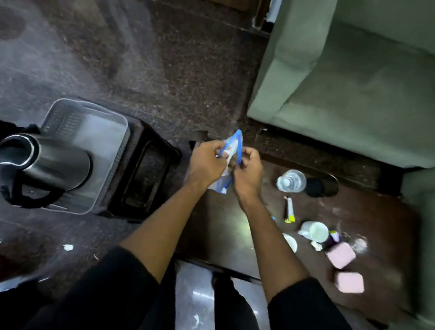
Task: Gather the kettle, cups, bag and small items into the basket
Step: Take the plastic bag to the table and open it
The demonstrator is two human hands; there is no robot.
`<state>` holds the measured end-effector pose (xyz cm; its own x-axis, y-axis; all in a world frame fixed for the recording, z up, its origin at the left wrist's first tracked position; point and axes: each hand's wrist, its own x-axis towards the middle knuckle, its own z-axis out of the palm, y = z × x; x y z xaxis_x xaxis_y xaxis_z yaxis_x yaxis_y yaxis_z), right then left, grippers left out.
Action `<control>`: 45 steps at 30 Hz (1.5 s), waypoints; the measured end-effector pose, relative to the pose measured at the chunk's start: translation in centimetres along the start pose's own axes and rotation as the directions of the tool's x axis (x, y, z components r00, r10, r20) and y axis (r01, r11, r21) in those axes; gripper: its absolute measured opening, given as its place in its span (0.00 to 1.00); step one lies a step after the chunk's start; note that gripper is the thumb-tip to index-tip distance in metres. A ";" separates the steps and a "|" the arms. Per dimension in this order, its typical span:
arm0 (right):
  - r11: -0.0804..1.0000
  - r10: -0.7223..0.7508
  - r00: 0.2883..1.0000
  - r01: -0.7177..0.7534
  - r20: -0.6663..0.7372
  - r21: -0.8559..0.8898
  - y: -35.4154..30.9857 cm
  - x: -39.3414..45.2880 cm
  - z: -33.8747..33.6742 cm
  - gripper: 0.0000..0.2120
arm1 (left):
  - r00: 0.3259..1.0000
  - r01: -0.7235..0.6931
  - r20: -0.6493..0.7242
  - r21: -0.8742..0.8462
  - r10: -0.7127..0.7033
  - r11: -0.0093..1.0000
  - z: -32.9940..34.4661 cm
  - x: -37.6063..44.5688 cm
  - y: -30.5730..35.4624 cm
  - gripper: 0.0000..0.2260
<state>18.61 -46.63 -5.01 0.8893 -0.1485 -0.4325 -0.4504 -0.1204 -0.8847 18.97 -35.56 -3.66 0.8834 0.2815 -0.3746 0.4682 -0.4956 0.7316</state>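
Both hands, my left hand and right hand, pinch the bag between them above the table, probably sealing it so nothing spills before it joins the kettle lying in the basket.

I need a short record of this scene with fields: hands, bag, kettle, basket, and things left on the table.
left hand: pinches the bag
right hand: pinches the bag
bag: clear with blue edge, held above the table
kettle: steel, in the basket
basket: grey, on a dark stool
left on table: water bottle, white cup, two pink blocks
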 end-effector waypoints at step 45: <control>0.970 -0.051 0.966 -0.012 -0.253 -0.244 -10.4 -9.5 -16.7 0.13 | 0.956 -0.276 0.137 0.109 0.260 0.955 1.2 -11.1 17.4 0.15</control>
<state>13.50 -60.32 11.24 0.8622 -0.3856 -0.3285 -0.4671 -0.3542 -0.8101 17.33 -48.28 12.61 0.9690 0.0277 -0.2454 0.2058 -0.6403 0.7401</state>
